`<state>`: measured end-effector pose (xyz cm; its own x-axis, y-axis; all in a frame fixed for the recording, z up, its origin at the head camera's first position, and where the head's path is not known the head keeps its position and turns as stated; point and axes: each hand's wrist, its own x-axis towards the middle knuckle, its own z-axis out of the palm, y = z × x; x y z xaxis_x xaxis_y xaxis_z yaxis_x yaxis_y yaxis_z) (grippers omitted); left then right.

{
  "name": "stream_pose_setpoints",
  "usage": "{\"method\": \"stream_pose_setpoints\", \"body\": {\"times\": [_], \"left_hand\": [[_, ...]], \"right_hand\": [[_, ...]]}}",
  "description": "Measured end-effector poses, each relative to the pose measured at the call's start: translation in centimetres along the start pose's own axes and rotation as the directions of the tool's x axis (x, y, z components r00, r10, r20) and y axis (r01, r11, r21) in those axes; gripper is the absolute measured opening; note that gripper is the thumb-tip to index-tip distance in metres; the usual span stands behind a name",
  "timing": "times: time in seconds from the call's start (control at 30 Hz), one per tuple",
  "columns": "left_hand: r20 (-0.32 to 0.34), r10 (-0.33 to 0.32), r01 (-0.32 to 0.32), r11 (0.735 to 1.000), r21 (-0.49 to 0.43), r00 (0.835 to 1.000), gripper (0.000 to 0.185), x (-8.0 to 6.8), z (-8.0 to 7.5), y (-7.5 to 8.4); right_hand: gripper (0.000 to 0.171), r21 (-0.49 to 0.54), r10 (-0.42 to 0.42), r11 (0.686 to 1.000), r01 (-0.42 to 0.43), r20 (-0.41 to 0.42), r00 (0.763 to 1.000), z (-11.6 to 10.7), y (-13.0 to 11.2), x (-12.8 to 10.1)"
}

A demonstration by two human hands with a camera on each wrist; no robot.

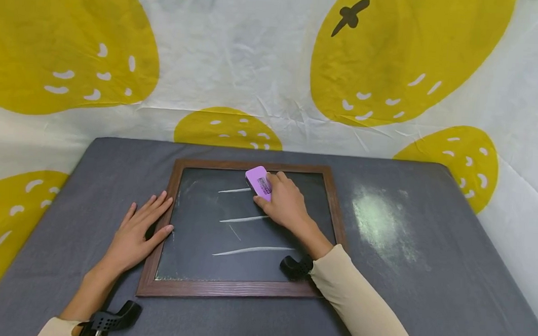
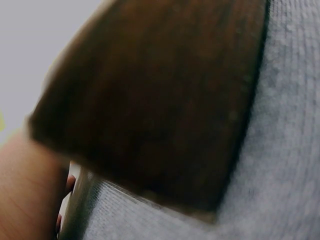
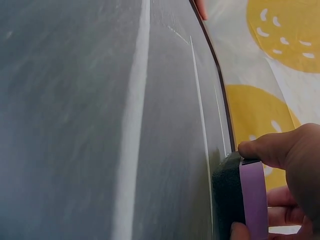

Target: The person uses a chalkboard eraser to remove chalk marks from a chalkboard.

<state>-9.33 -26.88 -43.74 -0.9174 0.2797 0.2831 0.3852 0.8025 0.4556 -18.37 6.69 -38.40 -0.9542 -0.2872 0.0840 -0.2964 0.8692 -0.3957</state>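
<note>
Purple eraser [image 1: 259, 182] sits near the top middle of the chalkboard [image 1: 200, 250], gripped by the right hand [image 1: 285, 204], and it should press flat along each white line [image 1: 243, 219] while the flat, open left hand [image 1: 138, 232] steadies the frame.

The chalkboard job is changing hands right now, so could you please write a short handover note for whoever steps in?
Right hand: grip closed on the purple eraser, dark pad on the chalkboard at the right end of the top chalk line.
Left hand: flat, fingers straight, resting on the grey table cover against the board's left frame edge.
Done: the board is smeared with chalk dust.
Left: three chalk lines show, plus a short diagonal mark.
</note>
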Motion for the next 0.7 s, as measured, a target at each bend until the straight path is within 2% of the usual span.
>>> {"method": "stream_pose_setpoints", "body": {"times": [0.7], "left_hand": [[0.006, 0.020, -0.020, 1.000, 0.019, 1.000, 0.070, 0.2, -0.1, -0.2]], "right_hand": [[0.065, -0.027, -0.060, 0.998, 0.062, 0.058, 0.997, 1.9, -4.4, 1.1]]}}
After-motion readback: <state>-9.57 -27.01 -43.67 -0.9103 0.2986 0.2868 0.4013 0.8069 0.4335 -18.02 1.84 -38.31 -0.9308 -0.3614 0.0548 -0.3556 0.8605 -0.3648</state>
